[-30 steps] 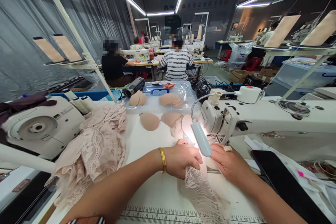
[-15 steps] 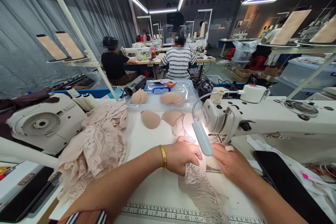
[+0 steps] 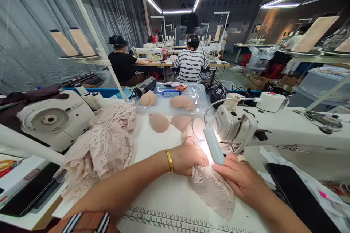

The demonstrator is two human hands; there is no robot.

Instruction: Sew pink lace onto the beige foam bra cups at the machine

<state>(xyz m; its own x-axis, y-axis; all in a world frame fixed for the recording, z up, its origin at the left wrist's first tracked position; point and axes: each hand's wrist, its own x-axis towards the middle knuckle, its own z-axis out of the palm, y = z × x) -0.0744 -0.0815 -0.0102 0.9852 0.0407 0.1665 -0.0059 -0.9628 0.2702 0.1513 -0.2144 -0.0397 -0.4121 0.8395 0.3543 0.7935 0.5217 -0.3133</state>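
A piece of pale pink lace fabric (image 3: 214,191) hangs over the white table toward me, its upper part in bright light by the sewing machine (image 3: 232,120). My left hand (image 3: 188,158), with a gold bangle at the wrist, is closed on the lace's upper left edge. On the other side my right hand (image 3: 236,174) holds the lace's right edge between thumb and fingers, close to the machine. A grey lamp head (image 3: 214,145) hides the fabric between my hands and part of the needle area. Beige bra cups (image 3: 159,123) lie just beyond my left hand.
A heap of pink lace (image 3: 104,142) lies on the left beside another machine (image 3: 54,120). Stacked beige pads (image 3: 182,102) rest on a clear plastic box lid (image 3: 161,108). A black phone (image 3: 292,189) lies right; a printed ruler (image 3: 169,222) runs along the front. Co-workers sit ahead.
My right hand has drawn back slightly from the machine and now grips the lace's edge. The lace is spread wider and flatter. The view has shifted a little.
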